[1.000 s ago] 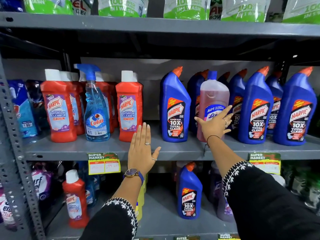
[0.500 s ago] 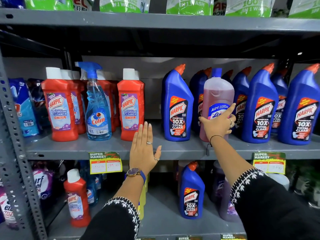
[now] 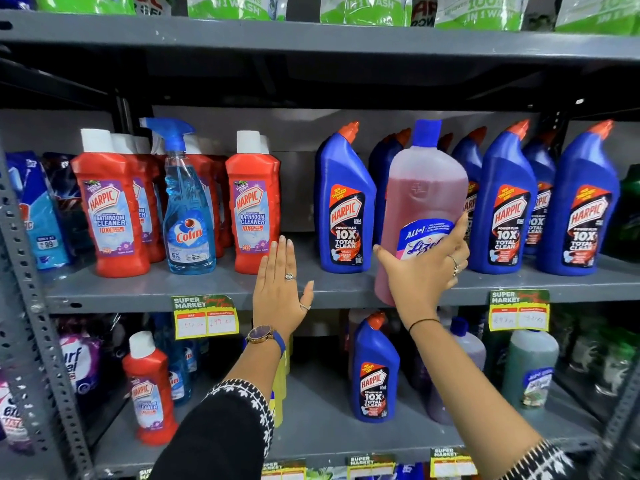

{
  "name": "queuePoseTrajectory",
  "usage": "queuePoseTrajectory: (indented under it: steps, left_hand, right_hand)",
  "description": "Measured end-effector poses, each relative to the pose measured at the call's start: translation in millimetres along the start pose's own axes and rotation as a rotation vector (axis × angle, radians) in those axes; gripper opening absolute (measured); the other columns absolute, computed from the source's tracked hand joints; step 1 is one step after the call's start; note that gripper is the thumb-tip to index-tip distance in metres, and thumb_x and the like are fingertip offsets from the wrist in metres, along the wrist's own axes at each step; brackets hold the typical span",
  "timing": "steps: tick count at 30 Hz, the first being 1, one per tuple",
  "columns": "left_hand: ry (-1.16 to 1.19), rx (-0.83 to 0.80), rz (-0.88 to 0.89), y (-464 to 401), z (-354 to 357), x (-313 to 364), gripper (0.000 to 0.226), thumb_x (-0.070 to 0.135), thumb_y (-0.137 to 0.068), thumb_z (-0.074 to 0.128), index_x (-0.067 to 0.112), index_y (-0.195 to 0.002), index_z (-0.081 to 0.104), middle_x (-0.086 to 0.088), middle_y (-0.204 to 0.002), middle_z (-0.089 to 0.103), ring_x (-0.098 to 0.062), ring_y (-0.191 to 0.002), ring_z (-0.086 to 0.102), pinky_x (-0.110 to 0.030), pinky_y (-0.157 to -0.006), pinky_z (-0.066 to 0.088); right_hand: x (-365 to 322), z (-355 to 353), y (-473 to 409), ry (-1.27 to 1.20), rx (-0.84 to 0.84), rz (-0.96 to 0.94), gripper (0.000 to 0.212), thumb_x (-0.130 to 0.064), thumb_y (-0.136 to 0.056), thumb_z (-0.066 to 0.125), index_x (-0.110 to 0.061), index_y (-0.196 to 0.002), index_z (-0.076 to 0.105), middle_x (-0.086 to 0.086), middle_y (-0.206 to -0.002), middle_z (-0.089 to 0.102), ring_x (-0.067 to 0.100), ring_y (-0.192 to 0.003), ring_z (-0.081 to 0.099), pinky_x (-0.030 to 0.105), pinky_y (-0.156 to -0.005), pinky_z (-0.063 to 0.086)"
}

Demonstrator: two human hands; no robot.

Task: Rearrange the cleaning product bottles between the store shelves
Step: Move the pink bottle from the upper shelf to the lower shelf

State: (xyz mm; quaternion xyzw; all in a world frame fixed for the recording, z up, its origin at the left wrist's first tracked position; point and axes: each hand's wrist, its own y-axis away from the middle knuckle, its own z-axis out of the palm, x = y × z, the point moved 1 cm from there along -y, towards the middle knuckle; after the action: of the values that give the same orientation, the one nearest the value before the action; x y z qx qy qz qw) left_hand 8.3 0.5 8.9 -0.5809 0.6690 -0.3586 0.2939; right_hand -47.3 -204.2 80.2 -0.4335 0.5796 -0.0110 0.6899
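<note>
Right hand [image 3: 424, 271] wrapped around the lower body of the pink Lizol bottle [image 3: 424, 202] — thumb on the left side, fingers [image 3: 459, 230] over the label on the right, firm grasp. Bottle is upright, tilted slightly, its base at the front lip of the middle shelf [image 3: 156, 289]; cannot tell if the base rests on the lip or is clear of it. It sits in front of the row of blue Harpic toilet cleaners, between the leftmost blue Harpic bottle [image 3: 344, 209] and the next front one [image 3: 507, 206], hiding part of those behind. Pink liquid fills it nearly to the shoulder; blue cap [image 3: 426, 132] on. Left hand [image 3: 282, 289] flat and open, fingers straight and together, thumb out, holding nothing — palm toward the shelf at its front edge, in the gap between the red and blue groups; cannot tell if it touches the metal. Left side of the same shelf: red Harpic bathroom cleaners [image 3: 110, 209] in rows with a blue Colin spray bottle [image 3: 188, 209] among them, another red one [image 3: 254, 209] just right of it. Yellow price tag [image 3: 206, 317] clipped to the shelf edge beside the left wrist. Lower shelf: single blue Harpic [image 3: 374, 372], one red Harpic [image 3: 150, 389], a green bottle [image 3: 530, 368]. Green pouches [image 3: 481, 10] on the top shelf.
</note>
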Motion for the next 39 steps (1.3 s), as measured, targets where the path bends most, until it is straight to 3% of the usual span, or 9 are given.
queuePoseTrajectory:
  steps: [6,13,21,24,29,39]
  left_hand:
    - [-0.051,0.022,0.046,1.5,-2.0,-1.3,0.071,0.044,-0.091,0.032,0.002,-0.147,0.02,-0.019,-0.152,0.03,-0.028,-0.141,0.022,-0.034,-0.116,0.009]
    - [-0.054,0.075,0.091,0.3,-3.3,-1.1,0.066,0.039,-0.093,0.031,0.002,-0.147,0.02,-0.019,-0.151,0.031,-0.027,-0.141,0.021,-0.034,-0.116,0.008]
    - [-0.063,0.133,0.114,-0.8,0.8,-0.4,0.069,0.034,-0.088,0.036,0.003,-0.147,0.019,-0.017,-0.151,0.032,-0.026,-0.141,0.022,-0.03,-0.117,0.001]
    - [-0.067,0.15,0.117,0.2,2.5,0.1,0.069,0.033,-0.088,0.038,0.003,-0.147,0.018,-0.016,-0.152,0.031,-0.025,-0.141,0.021,-0.03,-0.118,0.002]
    - [-0.071,0.163,0.127,4.1,4.9,0.1,0.069,0.032,-0.088,0.04,0.004,-0.147,0.018,-0.016,-0.152,0.03,-0.025,-0.142,0.02,-0.031,-0.118,0.003]
    - [-0.075,0.186,0.144,2.9,7.1,-0.3,0.068,0.032,-0.087,0.042,-0.001,-0.145,0.028,-0.017,-0.15,0.034,-0.028,-0.14,0.024,-0.031,-0.117,0.004]
  right_hand:
    - [15.7,-8.4,53.2,-0.051,-0.046,0.041,0.128,-0.035,-0.049,0.089,-0.022,-0.147,0.006,0.019,-0.144,0.027,0.035,-0.133,0.024,0.056,-0.108,0.023]
    - [75.2,1.4,129.4,-0.085,-0.146,0.167,0.131,-0.028,-0.046,0.092,-0.018,-0.147,0.01,0.022,-0.145,0.025,0.03,-0.133,0.02,0.046,-0.112,0.017]
    - [138.1,6.5,191.4,0.053,-0.351,0.213,0.128,-0.029,-0.047,0.091,-0.022,-0.145,0.011,0.017,-0.145,0.027,0.018,-0.13,0.018,0.051,-0.111,0.026]
    - [153.9,9.7,211.8,0.097,-0.409,0.238,0.128,-0.028,-0.046,0.092,-0.021,-0.145,0.011,0.019,-0.146,0.025,0.024,-0.132,0.019,0.055,-0.108,0.03]
    - [174.4,21.3,233.2,0.148,-0.489,0.263,0.126,-0.029,-0.049,0.091,-0.014,-0.146,0.014,0.022,-0.147,0.024,0.029,-0.133,0.021,0.048,-0.106,0.031]
    - [184.6,81.1,229.9,0.122,-0.482,0.275,0.124,-0.031,-0.049,0.091,-0.016,-0.145,0.013,0.024,-0.141,0.029,0.036,-0.13,0.027,0.055,-0.107,0.031]
